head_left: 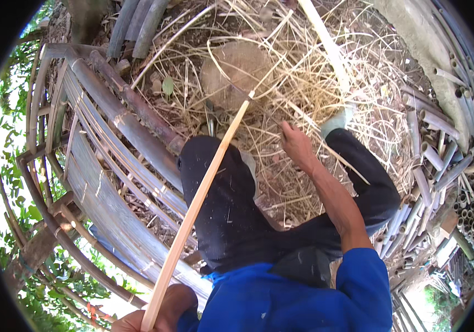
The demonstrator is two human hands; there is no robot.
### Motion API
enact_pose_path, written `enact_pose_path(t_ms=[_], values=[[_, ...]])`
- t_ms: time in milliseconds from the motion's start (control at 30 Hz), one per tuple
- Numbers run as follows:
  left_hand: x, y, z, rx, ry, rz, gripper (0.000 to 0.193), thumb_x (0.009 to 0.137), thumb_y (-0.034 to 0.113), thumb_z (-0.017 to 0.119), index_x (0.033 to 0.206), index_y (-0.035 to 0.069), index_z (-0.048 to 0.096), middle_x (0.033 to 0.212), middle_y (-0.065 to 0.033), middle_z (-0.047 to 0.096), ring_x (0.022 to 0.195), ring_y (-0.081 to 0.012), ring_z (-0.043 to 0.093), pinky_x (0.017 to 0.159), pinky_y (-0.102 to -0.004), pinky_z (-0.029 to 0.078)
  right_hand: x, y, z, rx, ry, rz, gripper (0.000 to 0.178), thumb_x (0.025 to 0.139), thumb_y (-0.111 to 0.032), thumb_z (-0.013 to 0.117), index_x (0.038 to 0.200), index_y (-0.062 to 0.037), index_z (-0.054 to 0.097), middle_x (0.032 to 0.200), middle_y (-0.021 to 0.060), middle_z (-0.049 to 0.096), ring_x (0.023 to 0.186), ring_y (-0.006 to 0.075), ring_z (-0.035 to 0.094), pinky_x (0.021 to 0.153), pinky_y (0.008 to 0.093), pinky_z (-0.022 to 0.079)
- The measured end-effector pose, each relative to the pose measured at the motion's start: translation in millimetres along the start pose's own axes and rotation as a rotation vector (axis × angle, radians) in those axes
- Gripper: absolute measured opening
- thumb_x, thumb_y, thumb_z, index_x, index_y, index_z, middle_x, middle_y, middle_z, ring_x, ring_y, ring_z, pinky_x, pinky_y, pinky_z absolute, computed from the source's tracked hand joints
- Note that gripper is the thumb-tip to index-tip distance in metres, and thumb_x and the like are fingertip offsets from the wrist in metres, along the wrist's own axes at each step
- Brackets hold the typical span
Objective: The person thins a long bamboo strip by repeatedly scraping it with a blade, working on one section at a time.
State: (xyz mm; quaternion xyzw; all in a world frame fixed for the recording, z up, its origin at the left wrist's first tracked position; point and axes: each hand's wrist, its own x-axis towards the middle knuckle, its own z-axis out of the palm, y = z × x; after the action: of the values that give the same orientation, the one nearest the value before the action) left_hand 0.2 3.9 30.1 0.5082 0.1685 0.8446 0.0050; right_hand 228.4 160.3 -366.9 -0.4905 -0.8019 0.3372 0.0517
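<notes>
A long pale bamboo strip (204, 191) runs slantwise from the lower left, across my thigh, to the ground ahead. My left hand (162, 312) is closed round its near end. In front of my knees, my right hand (298, 145) grips a thin knife (269, 115) by its handle. The dark blade points up and left and meets the strip near its far tip; whether it has cut in, I cannot tell. Just beyond that tip lies a round wooden block (231, 69), with a thin curled sliver over its edge.
Bamboo shavings (298, 61) litter the ground around the block. A slatted bamboo bench (101, 177) stands along my left, with thick bamboo poles (137, 130) beside it. Stacked bamboo pieces (433, 144) and a low concrete ledge (422, 41) border the right. A wide pale strip (325, 41) lies ahead.
</notes>
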Motion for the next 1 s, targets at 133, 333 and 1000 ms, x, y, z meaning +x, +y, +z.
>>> enact_pose_path(t_ms=[133,333,1000], values=[[1.9,6.8,-0.4,0.01,0.175,0.145,0.042,0.11,0.044,0.039,0.079,0.016,0.036,0.06,0.0077,0.026,0.045,-0.0045,0.026,0.04,-0.0225,0.018,21.0,42.2,-0.9,-0.109,-0.012,0.085,0.016,0.099,-0.018,0.057,0.106,-0.0062,0.05,0.083,0.0273,0.063,0.074,0.0481,0.063,0.066,0.0573,0.049],[0.9,14.3,4.0,0.117,-0.023,-0.073,0.042,0.11,0.045,0.037,0.081,0.015,0.039,0.063,0.0067,0.028,0.047,-0.0069,0.026,0.042,-0.0243,0.022,-5.1,-39.7,-35.4,-0.044,-0.103,0.172,0.02,0.097,-0.02,0.059,0.102,-0.0049,0.048,0.081,0.0246,0.063,0.068,0.0443,0.063,0.06,0.0521,0.051],[-6.1,24.4,5.9,0.242,0.083,-0.125,0.04,0.111,0.047,0.032,0.085,0.018,0.039,0.064,0.0058,0.029,0.049,-0.0069,0.026,0.044,-0.0249,0.019,-65.6,-178.0,-94.2,0.115,0.106,-0.452,0.01,0.09,-0.015,0.066,0.094,-0.0105,0.058,0.076,0.0107,0.058,0.059,0.0288,0.065,0.047,0.0387,0.053]])
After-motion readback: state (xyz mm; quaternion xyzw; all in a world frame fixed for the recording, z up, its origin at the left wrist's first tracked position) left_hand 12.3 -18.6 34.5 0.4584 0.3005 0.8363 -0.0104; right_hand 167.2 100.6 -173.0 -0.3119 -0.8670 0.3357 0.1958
